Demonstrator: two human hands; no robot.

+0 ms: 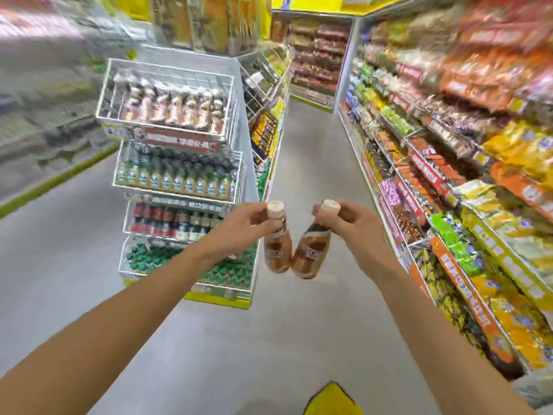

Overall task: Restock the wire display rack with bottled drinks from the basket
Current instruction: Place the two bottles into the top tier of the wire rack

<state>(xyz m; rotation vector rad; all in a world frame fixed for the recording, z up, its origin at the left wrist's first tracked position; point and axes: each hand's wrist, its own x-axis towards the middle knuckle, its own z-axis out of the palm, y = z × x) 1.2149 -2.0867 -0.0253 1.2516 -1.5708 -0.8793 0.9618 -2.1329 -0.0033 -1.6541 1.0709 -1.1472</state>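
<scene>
Two brown bottled drinks with cream caps hang in mid-air over the aisle floor [209, 339], their lower ends touching. The left bottle [277, 250] is held at its neck by the left hand [239, 232], fingers closed just under the cap; the right bottle [309, 253], tilted with its base inward, is held the same way by the right hand [353, 226]. Both hands are closed, each on one bottle.

The wire display rack [179, 175] stands ahead and to the left, well apart from the bottles. Its top basket [167, 100] holds a row of what look like similar cream-capped brown bottles, so that tier is the likely destination, though blur makes the match uncertain. Lower tiers carry other drinks.

To do this carry well, the neck grips should stay firm, since each bottle hangs from its top. Going in one at a time over the wire rim [167, 127] would avoid clashing, with each bottle set upright behind the front row and the label facing outward. A yellow shape [332, 399] shows at the bottom edge; whether it is the basket cannot be told.
</scene>
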